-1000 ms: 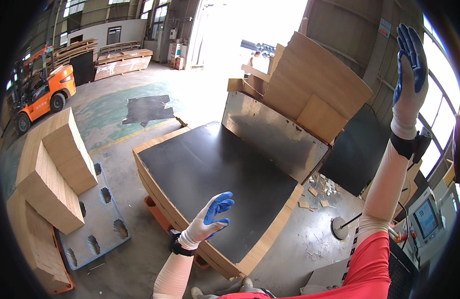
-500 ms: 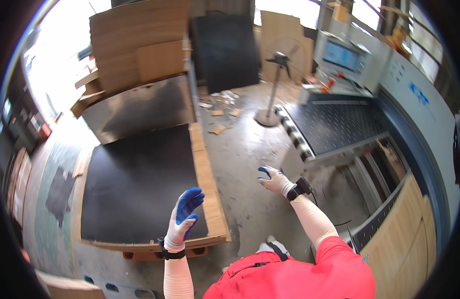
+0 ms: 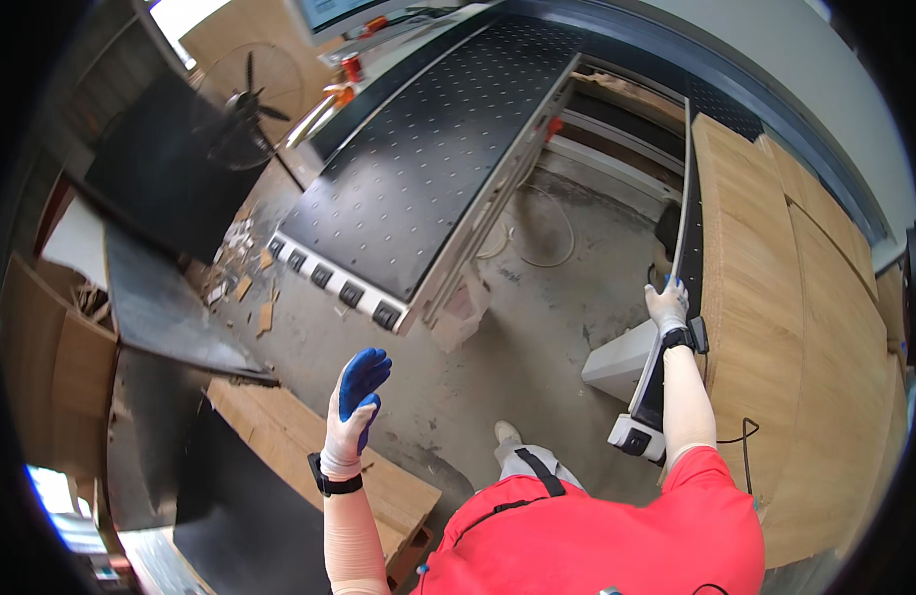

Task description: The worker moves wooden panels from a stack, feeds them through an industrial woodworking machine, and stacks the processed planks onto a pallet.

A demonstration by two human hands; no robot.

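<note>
A stack of dark sheets (image 3: pixel 170 307) is seen at the left, with a pale wooden board (image 3: pixel 309 456) along its near edge. The left hand (image 3: pixel 354 407), in a blue-palmed glove, is raised above that board's end, fingers spread, nothing held. The perforated black machine table (image 3: pixel 438 149) lies in the middle. At the right, the right hand (image 3: pixel 668 305) is laid on the black rail (image 3: pixel 688 238) edging a light wood panel (image 3: pixel 750 337); whether it is clasped cannot be told.
</note>
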